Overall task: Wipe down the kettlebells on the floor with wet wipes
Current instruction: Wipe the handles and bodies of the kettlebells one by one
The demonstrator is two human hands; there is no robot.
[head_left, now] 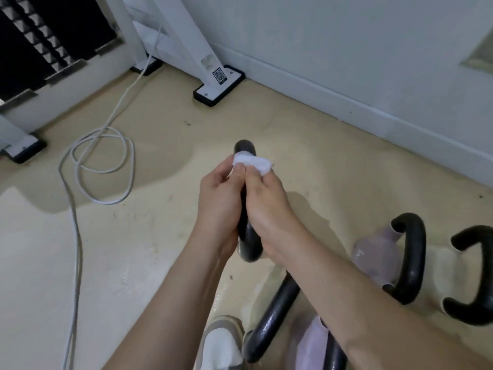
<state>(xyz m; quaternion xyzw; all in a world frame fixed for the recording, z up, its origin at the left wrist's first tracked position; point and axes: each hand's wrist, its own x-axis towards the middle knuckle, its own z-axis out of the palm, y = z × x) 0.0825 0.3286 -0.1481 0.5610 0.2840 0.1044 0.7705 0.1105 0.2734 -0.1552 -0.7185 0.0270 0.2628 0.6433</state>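
A black kettlebell handle (246, 236) stands up in the middle of the head view, its body hidden behind my hands. My left hand (218, 206) grips the handle's left side. My right hand (266, 206) presses a bunched white wet wipe (252, 161) against the top of that handle. A second kettlebell (378, 256), pale lilac with a black handle, lies on the floor to the right. A third black handle (477, 276) shows at the right edge. Another lilac kettlebell (312, 343) with a black handle sits under my right forearm at the bottom.
A white cable (106, 166) loops across the beige floor at the left. White frame legs on black foot plates (218, 88) stand by the white wall at the back. A white shoe (221, 345) is at the bottom middle.
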